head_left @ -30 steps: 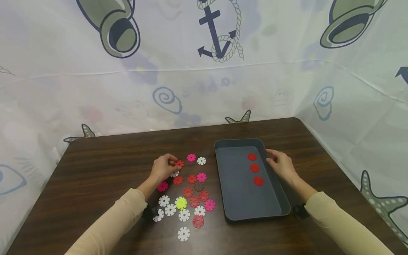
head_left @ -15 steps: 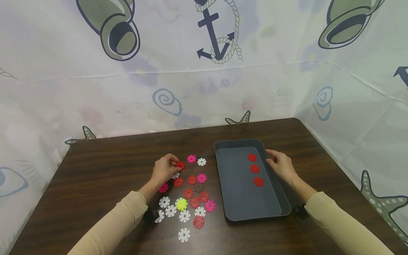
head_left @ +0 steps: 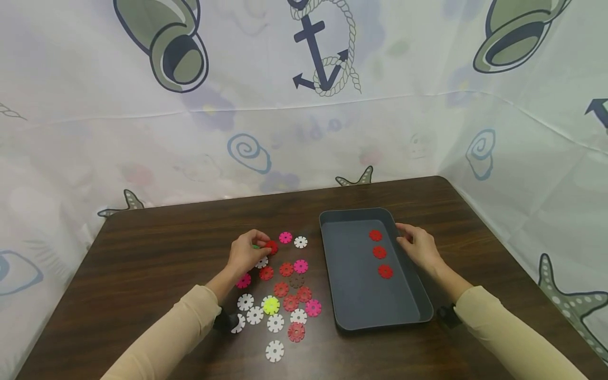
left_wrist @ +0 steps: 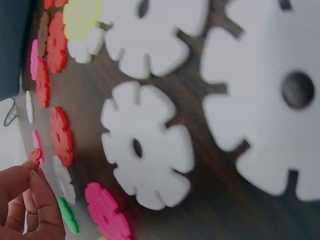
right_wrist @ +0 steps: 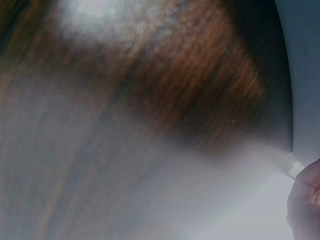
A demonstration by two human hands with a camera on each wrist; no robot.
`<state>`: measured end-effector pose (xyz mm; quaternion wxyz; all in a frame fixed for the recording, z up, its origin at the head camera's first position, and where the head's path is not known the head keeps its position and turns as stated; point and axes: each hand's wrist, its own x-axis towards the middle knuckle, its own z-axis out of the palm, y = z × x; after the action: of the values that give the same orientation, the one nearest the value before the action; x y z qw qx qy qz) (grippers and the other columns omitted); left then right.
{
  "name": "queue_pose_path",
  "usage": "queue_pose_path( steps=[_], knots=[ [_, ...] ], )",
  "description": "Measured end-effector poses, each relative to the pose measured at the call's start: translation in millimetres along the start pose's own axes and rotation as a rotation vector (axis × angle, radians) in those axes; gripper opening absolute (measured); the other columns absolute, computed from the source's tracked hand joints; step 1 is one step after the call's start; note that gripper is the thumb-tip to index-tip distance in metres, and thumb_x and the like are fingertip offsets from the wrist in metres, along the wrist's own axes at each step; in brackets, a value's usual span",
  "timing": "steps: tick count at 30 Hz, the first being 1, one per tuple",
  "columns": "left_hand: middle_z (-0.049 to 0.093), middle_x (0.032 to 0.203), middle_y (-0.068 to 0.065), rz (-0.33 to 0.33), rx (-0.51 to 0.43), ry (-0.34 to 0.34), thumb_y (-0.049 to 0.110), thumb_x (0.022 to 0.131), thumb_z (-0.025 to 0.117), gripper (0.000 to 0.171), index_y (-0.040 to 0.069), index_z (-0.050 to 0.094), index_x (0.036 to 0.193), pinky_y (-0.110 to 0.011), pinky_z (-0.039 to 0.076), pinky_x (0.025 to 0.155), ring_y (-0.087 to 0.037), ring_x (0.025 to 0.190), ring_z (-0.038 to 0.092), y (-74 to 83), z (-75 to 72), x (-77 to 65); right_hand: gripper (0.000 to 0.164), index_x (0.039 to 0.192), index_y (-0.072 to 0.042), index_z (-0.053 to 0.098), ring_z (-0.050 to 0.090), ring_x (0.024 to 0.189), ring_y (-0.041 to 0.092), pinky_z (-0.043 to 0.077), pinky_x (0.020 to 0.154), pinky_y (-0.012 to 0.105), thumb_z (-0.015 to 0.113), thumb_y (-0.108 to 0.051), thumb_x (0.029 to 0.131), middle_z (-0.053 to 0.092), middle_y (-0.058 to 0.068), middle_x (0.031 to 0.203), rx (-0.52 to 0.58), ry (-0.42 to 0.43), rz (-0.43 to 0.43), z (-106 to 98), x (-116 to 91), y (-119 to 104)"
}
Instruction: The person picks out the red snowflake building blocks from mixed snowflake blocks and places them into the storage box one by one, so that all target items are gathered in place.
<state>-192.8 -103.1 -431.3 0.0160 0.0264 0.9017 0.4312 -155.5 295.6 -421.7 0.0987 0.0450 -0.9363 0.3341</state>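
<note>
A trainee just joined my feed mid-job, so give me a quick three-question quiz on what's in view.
1. How many red notched discs lie in the gray tray?
2. True or false: the left hand pinches a white disc.
3. In the head view, the right hand is at which part of the tray: A, near end; B, right long side; C, left long side?

Key: 1. Three. 2. False; the pinched disc is red. 3. B.
</note>
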Motion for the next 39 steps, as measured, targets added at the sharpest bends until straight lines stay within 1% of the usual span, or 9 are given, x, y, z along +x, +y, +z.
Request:
queue_pose_path(
  steps=[9,14,19,23,25,28,32,37,39],
  knots=[
    [0.066,0.098,-0.014,-0.046,-0.125,-0.066,0.007,0.083,0.070,0.026,0.004,0.062,0.108,-0.027,0.048,0.065,-0.020,0.081,0.061,11.3,1.8,-2.1,0.035,0.121,0.009,0.056,0.043,0.062,0.016,0.035,0.053,0.026,0.059,0.001,0.087,0.054,0.010,0.072,0.000,0.001,0.006,-1,-1,1],
    [0.064,0.099,-0.014,-0.063,-0.239,-0.100,0.005,0.083,0.070,0.028,0.001,0.061,0.110,-0.030,0.054,0.072,-0.018,0.081,0.063,26.6,7.9,-7.0,0.035,0.121,0.009,0.056,0.043,0.061,0.015,0.035,0.053,0.025,0.059,0.002,0.087,0.053,0.010,0.072,-0.003,0.009,0.006,-1,0,1],
    [0.065,0.097,-0.015,-0.044,-0.341,-0.154,0.002,0.083,0.069,0.027,-0.001,0.061,0.108,-0.034,0.055,0.076,-0.017,0.082,0.064,46.0,17.7,-13.5,0.034,0.120,0.009,0.056,0.044,0.063,0.015,0.036,0.054,0.026,0.059,0.002,0.087,0.055,0.011,0.075,-0.003,0.011,0.006,-1,0,0],
    [0.066,0.095,-0.011,-0.001,-0.356,-0.195,0.004,0.081,0.071,0.024,0.003,0.064,0.104,-0.032,0.053,0.069,-0.015,0.077,0.060,63.7,28.8,-19.9,0.034,0.120,0.009,0.057,0.043,0.063,0.016,0.036,0.055,0.026,0.059,0.003,0.086,0.054,0.010,0.074,-0.008,0.013,0.008,-1,0,1],
    [0.065,0.094,-0.011,0.018,-0.383,-0.228,0.004,0.081,0.071,0.023,0.004,0.065,0.103,-0.034,0.054,0.070,-0.018,0.078,0.062,72.5,35.7,-22.7,0.034,0.120,0.009,0.057,0.043,0.062,0.015,0.035,0.054,0.025,0.059,0.003,0.086,0.053,0.010,0.073,-0.010,0.017,0.005,-1,1,1],
    [0.065,0.092,-0.012,0.046,-0.434,-0.277,0.002,0.081,0.071,0.023,0.002,0.064,0.103,-0.033,0.054,0.071,-0.019,0.078,0.063,85.7,47.4,-27.0,0.034,0.120,0.009,0.057,0.042,0.060,0.014,0.035,0.053,0.025,0.059,0.003,0.086,0.052,0.009,0.072,-0.010,0.018,0.004,-1,1,1],
    [0.065,0.090,-0.014,0.080,-0.474,-0.342,0.000,0.082,0.070,0.024,-0.003,0.063,0.105,-0.032,0.055,0.071,-0.011,0.072,0.061,105.8,59.4,-36.2,0.035,0.120,0.009,0.057,0.042,0.059,0.014,0.035,0.053,0.026,0.059,0.002,0.086,0.053,0.009,0.071,-0.011,0.020,-0.001,0,2,3],
    [0.064,0.087,-0.009,0.079,-0.471,-0.387,0.002,0.079,0.072,0.022,0.000,0.066,0.101,-0.028,0.055,0.068,-0.009,0.069,0.062,119.3,80.0,-44.3,0.035,0.120,0.009,0.057,0.042,0.059,0.014,0.035,0.053,0.025,0.059,0.002,0.086,0.054,0.009,0.071,-0.009,0.018,-0.001,1,3,5],
    [0.064,0.085,-0.006,0.085,-0.461,-0.390,0.004,0.078,0.074,0.021,0.003,0.068,0.098,-0.026,0.055,0.065,-0.009,0.067,0.062,118.4,92.4,-44.5,0.035,0.120,0.009,0.057,0.041,0.058,0.013,0.035,0.053,0.025,0.059,0.003,0.086,0.054,0.009,0.071,-0.005,0.014,0.003,1,2,4]
  ],
)
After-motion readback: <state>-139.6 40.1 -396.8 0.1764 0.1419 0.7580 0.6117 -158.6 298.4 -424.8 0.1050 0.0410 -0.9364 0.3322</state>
